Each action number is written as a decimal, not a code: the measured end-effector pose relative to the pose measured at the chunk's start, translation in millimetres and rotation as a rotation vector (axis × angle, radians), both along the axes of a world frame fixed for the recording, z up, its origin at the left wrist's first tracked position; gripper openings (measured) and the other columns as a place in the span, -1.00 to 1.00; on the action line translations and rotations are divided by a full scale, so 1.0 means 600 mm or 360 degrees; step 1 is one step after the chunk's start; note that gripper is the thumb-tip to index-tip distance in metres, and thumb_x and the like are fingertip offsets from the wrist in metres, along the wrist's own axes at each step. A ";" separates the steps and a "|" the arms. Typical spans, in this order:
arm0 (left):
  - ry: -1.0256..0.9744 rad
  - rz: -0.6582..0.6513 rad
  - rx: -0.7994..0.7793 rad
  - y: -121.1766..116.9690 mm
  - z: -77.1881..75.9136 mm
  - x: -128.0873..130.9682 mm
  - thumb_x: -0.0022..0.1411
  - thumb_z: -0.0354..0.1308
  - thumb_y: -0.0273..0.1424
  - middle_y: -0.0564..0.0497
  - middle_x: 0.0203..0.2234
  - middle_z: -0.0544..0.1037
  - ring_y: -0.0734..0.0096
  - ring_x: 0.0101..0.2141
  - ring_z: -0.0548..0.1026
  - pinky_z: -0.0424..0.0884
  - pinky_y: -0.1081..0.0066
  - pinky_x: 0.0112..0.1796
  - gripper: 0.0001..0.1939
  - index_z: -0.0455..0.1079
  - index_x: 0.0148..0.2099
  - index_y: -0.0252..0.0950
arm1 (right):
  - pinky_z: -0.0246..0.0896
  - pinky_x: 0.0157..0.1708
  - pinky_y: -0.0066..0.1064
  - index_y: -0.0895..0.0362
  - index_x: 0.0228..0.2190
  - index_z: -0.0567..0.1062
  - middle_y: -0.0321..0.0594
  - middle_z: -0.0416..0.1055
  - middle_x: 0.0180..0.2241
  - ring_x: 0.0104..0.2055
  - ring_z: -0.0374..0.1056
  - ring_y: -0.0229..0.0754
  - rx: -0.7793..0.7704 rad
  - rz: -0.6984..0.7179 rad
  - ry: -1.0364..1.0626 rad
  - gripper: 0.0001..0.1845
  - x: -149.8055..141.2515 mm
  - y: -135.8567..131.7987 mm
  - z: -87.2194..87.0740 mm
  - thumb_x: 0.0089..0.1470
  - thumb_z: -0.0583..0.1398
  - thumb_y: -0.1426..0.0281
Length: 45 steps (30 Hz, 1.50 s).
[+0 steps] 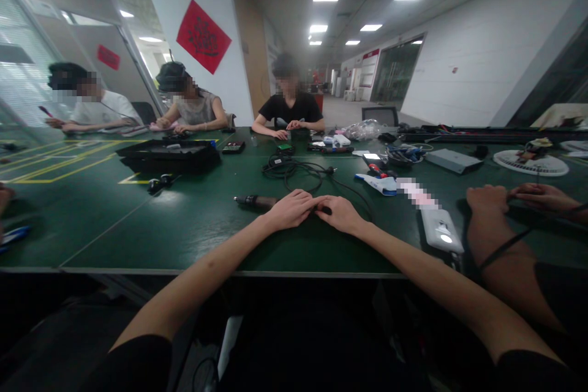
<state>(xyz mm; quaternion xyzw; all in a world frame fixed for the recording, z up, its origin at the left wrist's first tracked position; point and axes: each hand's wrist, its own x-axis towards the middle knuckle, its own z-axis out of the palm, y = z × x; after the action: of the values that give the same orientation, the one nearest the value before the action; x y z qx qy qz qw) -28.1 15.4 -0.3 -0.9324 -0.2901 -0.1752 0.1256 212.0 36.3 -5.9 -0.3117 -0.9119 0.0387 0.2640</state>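
A dark corded electric screwdriver [257,202] lies low over the green table, its metal tip pointing left. Over its rear part, my left hand [291,209] is closed on the body. My right hand [340,213] meets the left fingertips and is closed around the tool's dark back end; the fingers partly hide what they grip. A black cable [316,174] lies in loops just beyond my hands, with its plug [331,169] to the right. Part of the tool is hidden under my fingers.
Left of centre stands a black tray [169,156]. A blue-white packet [379,184], a white power bank-like device [441,229] and a grey box [452,160] lie to the right. A neighbour's hands [489,199] work at the right; several people sit opposite.
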 end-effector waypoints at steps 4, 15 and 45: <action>-0.0009 0.0028 0.0041 0.007 -0.005 0.000 0.52 0.00 -0.36 -0.11 -0.02 0.51 0.19 0.04 0.44 0.32 0.17 0.14 -0.35 -0.09 0.53 -0.21 | 0.32 -0.08 -0.32 0.10 -0.28 0.62 -0.17 0.60 -0.16 -0.15 0.51 -0.11 0.0002 -0.0008 0.0007 -0.94 -0.001 0.000 0.000 0.24 0.30 0.39; 0.0056 0.0063 0.0074 0.007 -0.004 0.003 0.53 0.00 -0.30 -0.11 -0.06 0.51 0.16 -0.01 0.45 0.32 0.16 0.11 -0.39 -0.03 0.52 -0.23 | 0.36 -0.08 -0.31 0.10 -0.27 0.61 -0.14 0.60 -0.12 -0.14 0.52 -0.09 -0.0037 -0.0003 0.0007 -0.94 0.002 -0.003 0.005 0.22 0.32 0.38; 0.0070 0.0006 0.0099 0.003 -0.003 -0.004 0.48 0.01 -0.40 -0.14 0.08 0.50 0.15 0.13 0.41 0.25 0.11 0.22 -0.31 -0.12 0.54 -0.23 | 0.34 -0.03 -0.30 0.08 -0.27 0.61 -0.19 0.60 -0.09 -0.11 0.52 -0.11 -0.0008 0.0019 0.0032 -0.94 0.000 -0.001 0.001 0.25 0.29 0.40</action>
<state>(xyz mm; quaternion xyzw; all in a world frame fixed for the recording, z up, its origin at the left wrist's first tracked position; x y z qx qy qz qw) -30.8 17.0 -1.9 -0.9311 -0.2836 -0.1634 0.1613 212.1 35.8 -5.5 -0.3066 -0.9110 0.0456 0.2722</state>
